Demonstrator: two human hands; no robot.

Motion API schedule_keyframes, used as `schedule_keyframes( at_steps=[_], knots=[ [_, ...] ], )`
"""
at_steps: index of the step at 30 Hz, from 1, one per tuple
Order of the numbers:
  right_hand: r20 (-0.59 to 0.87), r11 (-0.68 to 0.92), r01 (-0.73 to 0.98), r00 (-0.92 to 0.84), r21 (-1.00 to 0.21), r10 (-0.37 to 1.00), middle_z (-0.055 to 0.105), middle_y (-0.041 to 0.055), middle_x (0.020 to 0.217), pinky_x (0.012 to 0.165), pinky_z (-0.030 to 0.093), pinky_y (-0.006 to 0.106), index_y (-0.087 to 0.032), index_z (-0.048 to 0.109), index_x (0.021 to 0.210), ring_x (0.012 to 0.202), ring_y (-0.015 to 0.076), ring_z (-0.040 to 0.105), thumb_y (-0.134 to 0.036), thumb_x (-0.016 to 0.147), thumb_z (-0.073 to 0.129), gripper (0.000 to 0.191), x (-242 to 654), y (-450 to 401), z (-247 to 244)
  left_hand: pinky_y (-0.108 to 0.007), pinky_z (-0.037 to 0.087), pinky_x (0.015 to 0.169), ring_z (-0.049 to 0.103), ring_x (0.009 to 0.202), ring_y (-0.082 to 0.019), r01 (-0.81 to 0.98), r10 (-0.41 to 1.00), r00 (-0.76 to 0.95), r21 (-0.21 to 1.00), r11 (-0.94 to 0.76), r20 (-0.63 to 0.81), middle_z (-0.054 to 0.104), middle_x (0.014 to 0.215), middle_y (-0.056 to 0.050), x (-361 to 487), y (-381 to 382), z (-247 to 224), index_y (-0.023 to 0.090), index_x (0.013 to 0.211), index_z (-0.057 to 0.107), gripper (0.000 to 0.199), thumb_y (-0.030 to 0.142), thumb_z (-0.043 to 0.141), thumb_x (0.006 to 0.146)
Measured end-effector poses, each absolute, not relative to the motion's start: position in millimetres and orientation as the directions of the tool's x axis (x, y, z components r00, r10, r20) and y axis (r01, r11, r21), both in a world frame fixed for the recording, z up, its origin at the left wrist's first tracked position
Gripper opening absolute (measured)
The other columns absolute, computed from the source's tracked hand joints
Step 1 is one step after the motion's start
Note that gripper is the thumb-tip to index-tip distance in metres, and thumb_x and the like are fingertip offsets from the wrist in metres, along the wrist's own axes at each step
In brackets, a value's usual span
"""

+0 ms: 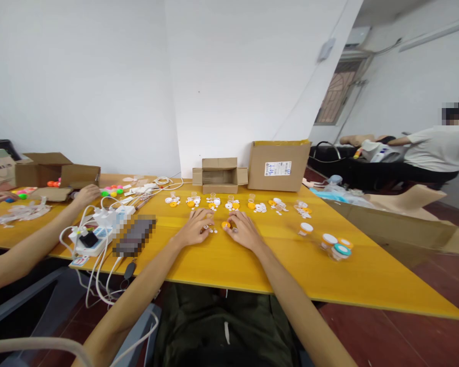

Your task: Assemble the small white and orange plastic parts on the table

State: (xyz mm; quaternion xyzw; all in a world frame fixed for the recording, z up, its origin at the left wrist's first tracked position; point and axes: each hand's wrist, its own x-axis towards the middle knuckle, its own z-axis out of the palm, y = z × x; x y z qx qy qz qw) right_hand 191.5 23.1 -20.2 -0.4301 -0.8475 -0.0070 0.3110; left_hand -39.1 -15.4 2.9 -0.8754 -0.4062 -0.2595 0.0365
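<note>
My left hand (pixel 195 227) rests on the yellow table (pixel 222 267), its fingers curved around small white and clear pieces. My right hand (pixel 244 230) is at an orange ring-shaped piece (pixel 225 225), thumb and fingers curled beside it; a small clear piece lies under the fingers. Whether either hand grips something is too small to make out. Beyond the hands runs a row of small piles of white discs (pixel 260 207), orange lids (pixel 251 205) and clear cups (pixel 230 198). To the right stand lidded jars, one with a white lid (pixel 306 227) and one with a teal lid (pixel 342 249).
A power strip (pixel 95 243) with white cables and a dark phone (pixel 135 236) lie left. Behind are a small open box (pixel 219 176) and a large carton (pixel 278 167). A co-worker's hand (pixel 87 194) is at the far left; another person sits far right.
</note>
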Motion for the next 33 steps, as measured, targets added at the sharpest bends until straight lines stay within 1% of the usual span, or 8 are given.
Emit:
schedule_keyframes(
  at_steps=[3, 11, 18, 22, 25, 28, 33],
  knots=[
    [0.535, 0.639, 0.726, -0.445, -0.254, 0.718, 0.064, 0.0079, 0.113, 0.093, 0.048, 0.038, -0.024, 0.066, 0.090, 0.110, 0.0253, 0.057, -0.028, 0.086, 0.065, 0.005, 190.7, 22.1, -19.9, -0.049, 0.040, 0.103, 0.048, 0.127, -0.029, 0.729, 0.695, 0.532, 0.155, -0.666, 0.483, 0.059, 0.136, -0.008, -39.0, -15.7, 2.9, 0.025, 0.107, 0.069, 0.028, 0.015, 0.053, 0.086],
    [0.517, 0.614, 0.746, -0.431, -0.257, 0.740, 0.065, 0.0086, 0.115, 0.094, 0.049, 0.038, -0.024, 0.067, 0.090, 0.110, 0.0252, 0.058, -0.026, 0.086, 0.065, 0.005, 191.2, 20.7, -16.7, -0.048, 0.040, 0.103, 0.049, 0.125, -0.029, 0.734, 0.701, 0.527, 0.158, -0.660, 0.480, 0.060, 0.134, -0.008, -38.4, -16.2, 3.7, 0.025, 0.104, 0.069, 0.025, 0.016, 0.054, 0.087],
    [0.517, 0.625, 0.734, -0.439, -0.265, 0.735, 0.066, 0.0071, 0.113, 0.093, 0.049, 0.038, -0.025, 0.067, 0.085, 0.110, 0.0249, 0.058, -0.027, 0.084, 0.068, 0.003, 190.8, 19.0, -15.0, -0.047, 0.040, 0.103, 0.049, 0.125, -0.029, 0.729, 0.693, 0.532, 0.152, -0.667, 0.486, 0.060, 0.134, -0.009, -37.6, -15.7, 4.1, 0.022, 0.099, 0.068, 0.021, 0.015, 0.053, 0.087],
    [0.534, 0.631, 0.715, -0.422, -0.300, 0.733, 0.066, 0.0074, 0.114, 0.095, 0.049, 0.038, -0.024, 0.067, 0.091, 0.110, 0.0251, 0.059, -0.027, 0.083, 0.070, 0.009, 190.2, 18.9, -14.0, -0.047, 0.040, 0.103, 0.049, 0.124, -0.029, 0.731, 0.701, 0.529, 0.164, -0.663, 0.478, 0.060, 0.134, -0.009, -38.4, -15.3, 4.3, 0.024, 0.102, 0.069, 0.024, 0.015, 0.053, 0.086],
    [0.567, 0.657, 0.678, -0.414, -0.330, 0.712, 0.066, 0.0076, 0.112, 0.096, 0.049, 0.040, -0.024, 0.068, 0.094, 0.108, 0.0250, 0.060, -0.023, 0.084, 0.068, 0.010, 190.1, 20.4, -13.6, -0.049, 0.040, 0.104, 0.049, 0.124, -0.029, 0.732, 0.705, 0.530, 0.165, -0.661, 0.471, 0.060, 0.134, -0.008, -38.9, -15.3, 4.4, 0.024, 0.102, 0.069, 0.024, 0.016, 0.053, 0.086],
    [0.582, 0.696, 0.633, -0.440, -0.339, 0.684, 0.066, 0.0073, 0.110, 0.097, 0.049, 0.042, -0.025, 0.069, 0.089, 0.108, 0.0250, 0.061, -0.018, 0.085, 0.066, 0.008, 190.0, 21.9, -14.5, -0.050, 0.040, 0.104, 0.049, 0.124, -0.030, 0.736, 0.704, 0.529, 0.158, -0.659, 0.475, 0.060, 0.134, -0.009, -39.1, -15.1, 4.2, 0.024, 0.101, 0.070, 0.024, 0.017, 0.052, 0.087],
    [0.575, 0.740, 0.578, -0.492, -0.346, 0.653, 0.065, 0.0082, 0.113, 0.097, 0.049, 0.043, -0.024, 0.070, 0.086, 0.109, 0.0245, 0.061, -0.012, 0.085, 0.062, 0.015, 190.3, 22.2, -15.0, -0.049, 0.040, 0.104, 0.049, 0.122, -0.029, 0.736, 0.701, 0.531, 0.151, -0.660, 0.475, 0.059, 0.134, -0.009, -39.2, -15.4, 4.2, 0.024, 0.101, 0.070, 0.023, 0.018, 0.052, 0.088]
  ],
)
